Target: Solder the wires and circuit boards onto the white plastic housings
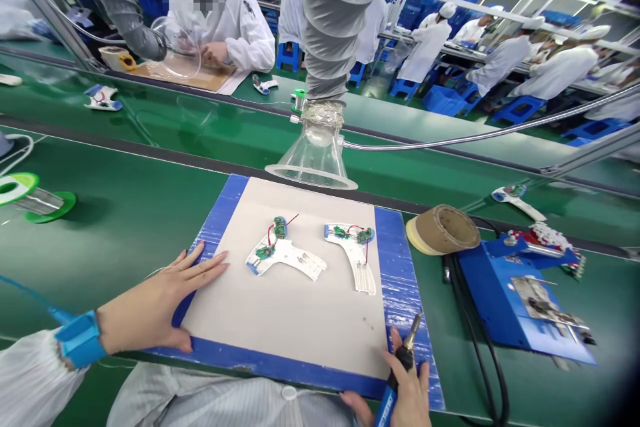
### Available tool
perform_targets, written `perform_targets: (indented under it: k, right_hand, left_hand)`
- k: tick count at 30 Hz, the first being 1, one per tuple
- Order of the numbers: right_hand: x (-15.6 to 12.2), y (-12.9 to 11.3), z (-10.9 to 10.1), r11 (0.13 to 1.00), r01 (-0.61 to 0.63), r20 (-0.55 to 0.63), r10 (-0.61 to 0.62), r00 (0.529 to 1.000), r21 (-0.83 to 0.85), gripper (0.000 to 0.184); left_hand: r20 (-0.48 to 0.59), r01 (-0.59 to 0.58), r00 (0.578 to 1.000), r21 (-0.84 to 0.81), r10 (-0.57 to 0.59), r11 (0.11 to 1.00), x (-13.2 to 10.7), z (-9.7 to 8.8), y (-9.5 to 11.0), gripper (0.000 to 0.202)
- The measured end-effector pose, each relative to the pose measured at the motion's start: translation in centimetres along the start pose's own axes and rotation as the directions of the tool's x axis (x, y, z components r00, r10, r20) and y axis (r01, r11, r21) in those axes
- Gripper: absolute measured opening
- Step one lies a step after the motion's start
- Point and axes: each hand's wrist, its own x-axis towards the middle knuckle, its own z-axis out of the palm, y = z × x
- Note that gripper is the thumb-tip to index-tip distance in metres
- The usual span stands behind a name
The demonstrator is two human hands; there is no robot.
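Observation:
My left hand [160,300] lies flat with fingers spread on the left edge of a grey work mat with blue borders [290,320]. A blue strap [80,340] wraps that wrist. My right hand [407,390] is closed around a blue-handled soldering iron [400,363] at the mat's front right corner, tip pointing up and away. Two white plastic shells with small green circuit boards and red wires lie on the mat: one at centre [283,250], one to its right [355,250]. Neither hand touches them.
A clear fume funnel [313,157] on a grey hose hangs over the mat's far edge. A tape roll [443,230] and blue soldering station [525,293] sit at right, a green solder spool [30,197] at left. Other workers in white sit beyond the conveyor.

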Motion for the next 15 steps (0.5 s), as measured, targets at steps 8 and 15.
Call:
perform_targets:
  k: [8,15]
  right_hand:
    - [2.0,1.0,-0.1,0.997,0.061,0.017,-0.062,0.998,0.036,0.085]
    - [2.5,1.0,-1.4,0.966,0.255,0.086,-0.257,0.963,0.034,0.061]
  left_hand:
    - [-0.069,-0.038,0.997,0.049,0.041,0.998,-0.6,1.4,0.0,0.107]
    - [-0.149,-0.150,0.974,0.143,0.171,0.978,0.8,1.2,0.5,0.081]
